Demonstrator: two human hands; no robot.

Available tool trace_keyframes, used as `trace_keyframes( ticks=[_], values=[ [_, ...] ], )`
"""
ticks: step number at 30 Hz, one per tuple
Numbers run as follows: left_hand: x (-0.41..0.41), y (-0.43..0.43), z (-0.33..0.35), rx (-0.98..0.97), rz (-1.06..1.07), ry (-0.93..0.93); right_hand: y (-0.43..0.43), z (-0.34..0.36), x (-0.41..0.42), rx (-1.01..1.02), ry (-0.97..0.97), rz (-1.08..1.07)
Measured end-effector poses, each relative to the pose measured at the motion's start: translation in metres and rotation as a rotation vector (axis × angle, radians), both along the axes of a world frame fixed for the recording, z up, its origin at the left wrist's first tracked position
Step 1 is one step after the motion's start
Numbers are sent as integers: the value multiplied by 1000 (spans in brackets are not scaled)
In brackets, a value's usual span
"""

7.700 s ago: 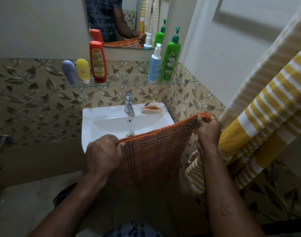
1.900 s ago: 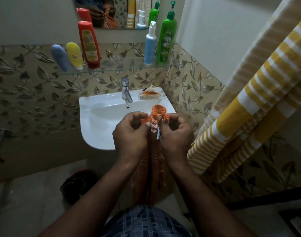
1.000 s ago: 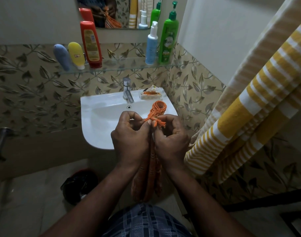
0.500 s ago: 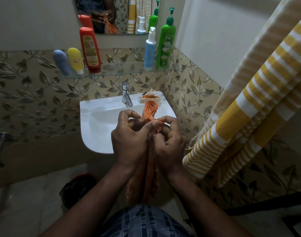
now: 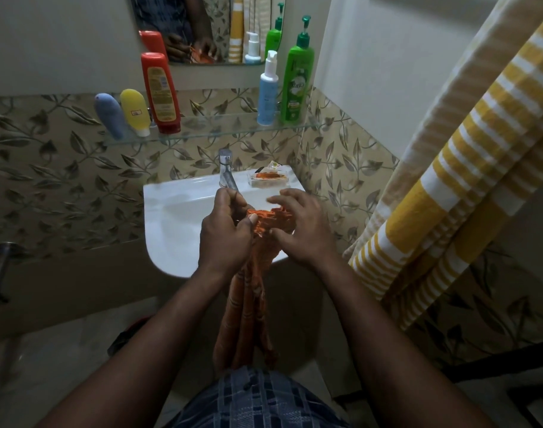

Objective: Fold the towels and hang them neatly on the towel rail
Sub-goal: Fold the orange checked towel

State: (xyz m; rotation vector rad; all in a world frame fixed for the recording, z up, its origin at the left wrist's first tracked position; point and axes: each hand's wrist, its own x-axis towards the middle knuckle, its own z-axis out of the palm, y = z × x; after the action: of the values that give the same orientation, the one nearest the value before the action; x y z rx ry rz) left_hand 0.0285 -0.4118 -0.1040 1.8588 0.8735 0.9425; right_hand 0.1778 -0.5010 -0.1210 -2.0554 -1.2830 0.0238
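So the left hand [image 5: 224, 234] has its fingers curled tight around the gathered top of the orange checked towel [image 5: 248, 304], which hangs down in a long bunch just over the front edge of the white washbasin [image 5: 171, 217]. The right hand [image 5: 301, 230] is loose, fingers spread, only touching the scrunched top. The yellow striped towel [image 5: 449, 196] hangs on the right.

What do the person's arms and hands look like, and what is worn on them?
Both forearms are bare to the frame edge: no sleeves, gloves or watch show. No ring shows on the left hand or the right hand.
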Motion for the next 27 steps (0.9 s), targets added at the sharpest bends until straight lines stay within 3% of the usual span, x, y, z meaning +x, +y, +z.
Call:
trace_keyframes(
  ticks=[3, 6, 13, 23, 27],
  values=[
    [0, 9, -7, -13, -23, 33, 11, -9, 22, -238, -49, 24],
    [-9, 21, -12, -51, 21, 14, 8, -3, 32, -314, 63, -28],
    [-26, 49, -13, -132, 78, -63, 5, 1, 27, -103, 248, -9],
    [-27, 67, -4, -327, -146, -397, 4, 22, 33, 213, 533, 65],
    [-22, 53, -6, -386, -336, -148, 4, 36, 35, 259, 634, 106]
  ],
)
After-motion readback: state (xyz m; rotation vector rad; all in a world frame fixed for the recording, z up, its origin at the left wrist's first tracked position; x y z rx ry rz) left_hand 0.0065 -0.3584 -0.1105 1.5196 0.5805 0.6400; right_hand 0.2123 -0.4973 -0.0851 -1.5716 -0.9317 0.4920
